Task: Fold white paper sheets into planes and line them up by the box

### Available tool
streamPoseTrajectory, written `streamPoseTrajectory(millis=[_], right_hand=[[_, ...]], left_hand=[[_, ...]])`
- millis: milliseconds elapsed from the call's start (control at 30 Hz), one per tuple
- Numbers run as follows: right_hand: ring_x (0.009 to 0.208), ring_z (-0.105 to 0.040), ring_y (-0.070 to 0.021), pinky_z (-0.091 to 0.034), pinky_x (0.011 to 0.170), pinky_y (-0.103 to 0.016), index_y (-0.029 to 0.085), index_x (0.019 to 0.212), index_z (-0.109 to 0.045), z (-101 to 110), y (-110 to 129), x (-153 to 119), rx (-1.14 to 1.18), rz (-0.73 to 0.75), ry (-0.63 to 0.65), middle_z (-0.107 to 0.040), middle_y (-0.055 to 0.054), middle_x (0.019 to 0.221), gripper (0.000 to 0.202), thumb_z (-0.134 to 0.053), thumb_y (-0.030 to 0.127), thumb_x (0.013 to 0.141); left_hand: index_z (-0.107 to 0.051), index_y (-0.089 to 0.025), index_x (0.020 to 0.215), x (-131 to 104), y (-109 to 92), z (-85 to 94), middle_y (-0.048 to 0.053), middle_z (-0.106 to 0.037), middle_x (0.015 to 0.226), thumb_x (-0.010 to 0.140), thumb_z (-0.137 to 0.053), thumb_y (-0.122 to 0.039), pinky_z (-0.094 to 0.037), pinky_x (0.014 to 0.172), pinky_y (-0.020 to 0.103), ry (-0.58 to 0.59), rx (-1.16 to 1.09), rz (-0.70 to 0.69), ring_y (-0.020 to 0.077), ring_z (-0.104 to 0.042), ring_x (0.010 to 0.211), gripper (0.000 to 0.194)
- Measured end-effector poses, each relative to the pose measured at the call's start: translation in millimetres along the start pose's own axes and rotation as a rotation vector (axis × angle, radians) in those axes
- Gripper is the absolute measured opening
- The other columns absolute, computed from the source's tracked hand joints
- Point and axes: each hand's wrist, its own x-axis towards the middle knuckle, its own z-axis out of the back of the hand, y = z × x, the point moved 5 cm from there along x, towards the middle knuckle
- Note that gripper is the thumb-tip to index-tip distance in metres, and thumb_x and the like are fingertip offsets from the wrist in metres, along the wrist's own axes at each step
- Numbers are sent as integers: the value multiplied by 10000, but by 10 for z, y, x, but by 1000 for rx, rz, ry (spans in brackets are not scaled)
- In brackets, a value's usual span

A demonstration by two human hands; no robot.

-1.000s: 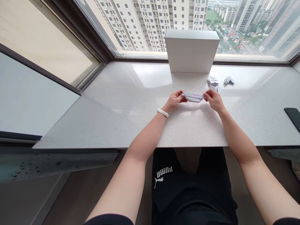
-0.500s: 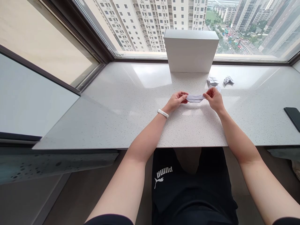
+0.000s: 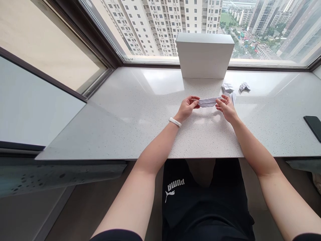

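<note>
A narrow folded strip of white paper (image 3: 207,102) is held above the counter, slanting slightly up to the right. My left hand (image 3: 188,106) pinches its left end between thumb and fingers. At the other end is my right hand (image 3: 227,107), its fingers spread apart around the paper's tip; whether they touch it is hard to tell. Just behind the right hand lies a small stack of folded white paper pieces (image 3: 227,87), and another white folded piece (image 3: 233,97) is partly hidden by that hand. Farther right sits a separate folded paper piece (image 3: 244,87).
A white box (image 3: 204,60) stands upright at the back of the speckled white counter (image 3: 120,124), against the window. A black phone (image 3: 313,128) lies at the right edge. The counter's front edge runs just above my lap.
My right hand has loosened its pinch and its fingers have spread at the strip's right end. The strip has tilted, its right end rising. My left hand keeps its hold.
</note>
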Motion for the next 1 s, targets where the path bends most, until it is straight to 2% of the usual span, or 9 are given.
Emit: streamPoseTrajectory(millis=[167, 300, 367, 467, 600, 667, 733, 833, 1000], right_hand=[[1097, -817, -269, -756, 918, -410, 326, 1210, -675, -100, 56, -47, 2, 33, 70, -773, -71, 1170, 792, -845, 1032, 894], [1089, -811, -263, -744, 936, -414, 323, 1115, -663, -127, 116, -67, 2, 102, 13, -772, -49, 1072, 725, -862, 991, 919], [1070, -813, -260, -749, 937, -415, 320, 1111, -680, -59, 165, -34, 10, 133, -11, -775, -51, 1069, 669, -886, 936, 954], [1058, -817, -246, -755, 888, -381, 319, 1098, -707, 320, 293, 59, 15, 192, -102, -770, -43, 1074, 564, -894, 847, 1034], [1017, -810, -211, -739, 829, -319, 302, 1093, -736, 1266, 392, 149, 13, 239, -349, -761, -9, 1037, 435, -968, 669, 1059], [903, -769, -188, -718, 793, -311, 280, 1059, -738, 1711, 305, 162, -49, 173, -464, -731, 2, 963, 370, -971, 567, 1068], [785, -700, -178, -705, 757, -329, 265, 1000, -734, 2027, 136, 166, -122, 60, -542, -691, 13, 874, 316, -962, 477, 1056], [760, -685, -224, -727, 777, -418, 273, 958, -732, 2234, -85, 185, -311, -11, -588, -675, 3, 823, 264, -918, 446, 1032], [992, -813, -330, -718, 1128, -570, 284, 1131, -721, 2279, -203, 265, -650, -6, -722, -739, -33, 911, 205, -850, 315, 974]], left_hand=[[-806, -213, 1148, -2, -11, -27, 98, -921, 1108, 1079, -990, -404, -769, 1003, 424, 1, 18, -32, 224, -886, 990, 274], [-796, -206, 1163, -25, -19, -60, 108, -926, 1098, 1077, -1005, -442, -761, 1006, 438, 31, 30, -34, 234, -893, 982, 327], [-790, -205, 1218, -48, -33, -72, 127, -933, 1135, 1084, -1001, -492, -754, 1024, 445, 48, 40, -44, 250, -906, 1020, 381], [-766, -207, 1329, -75, -49, -56, 163, -930, 1275, 1129, -938, -553, -745, 1027, 430, 49, 99, -65, 270, -915, 1120, 434], [-746, -205, 1362, -59, -2, 22, 165, -912, 1336, 1196, -825, -495, -741, 963, 382, 26, 221, -37, 249, -900, 1114, 343], [-745, -205, 1334, -34, 34, 77, 154, -909, 1292, 1209, -793, -450, -738, 920, 364, 0, 251, -13, 234, -890, 1064, 279], [-745, -209, 1300, -9, 55, 132, 140, -904, 1243, 1211, -780, -419, -731, 878, 348, -38, 272, -4, 222, -878, 1018, 232], [-744, -212, 1277, 15, 63, 188, 125, -895, 1195, 1216, -761, -384, -720, 836, 329, -87, 285, -9, 210, -864, 981, 184], [-740, -205, 1297, 23, 78, 189, 125, -890, 1205, 1227, -741, -343, -718, 838, 323, -84, 285, 4, 202, -863, 972, 155]])
